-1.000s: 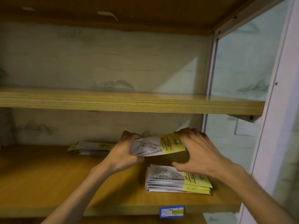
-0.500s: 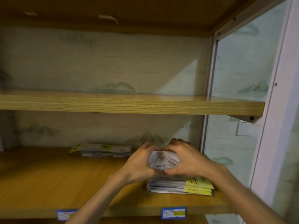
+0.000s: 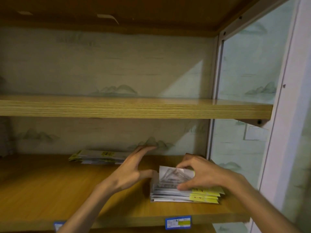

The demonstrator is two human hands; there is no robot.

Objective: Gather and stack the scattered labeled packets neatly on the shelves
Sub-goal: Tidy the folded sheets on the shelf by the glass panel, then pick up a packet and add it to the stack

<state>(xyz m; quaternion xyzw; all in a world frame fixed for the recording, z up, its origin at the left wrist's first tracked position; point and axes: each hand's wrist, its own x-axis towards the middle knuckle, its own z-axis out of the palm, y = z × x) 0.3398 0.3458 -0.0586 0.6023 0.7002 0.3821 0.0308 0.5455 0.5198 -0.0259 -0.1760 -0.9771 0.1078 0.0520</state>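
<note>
**Head view: R hand seats top packet on near stack, L hand open beside it**

Head cam, near to far. Shelf front edge (image 3: 134, 223) carries a blue price tag (image 3: 178, 222), second tag partly cut off at left. Just behind the edge, right side: near stack (image 3: 185, 195) of labeled packets, long axis running left-right, yellow label ends pointing right, white ends left.

Right hand (image 3: 202, 174) sits on top of that stack w/ fingers curled, thumb low, pinching the top packet (image 3: 175, 176), which is tilted/bowed up at its left end, not yet flat. So R hand is the nearer one to the work; packet lies directly under it.

Left hand (image 3: 133, 167) is immediately left of the stack, fingers straight and spread, holding nothing; thumb tip at or nr the stack's left edge, contact unclear (blur).

Farther back, left of L hand: second stack (image 3: 99, 157) against the back wall, well apart from near stack, also lying left-right.

Upper shelf (image 3: 134, 107) shows no packets.

Judgement: next = press top packet flat, square left edges w/ L hand.
</note>
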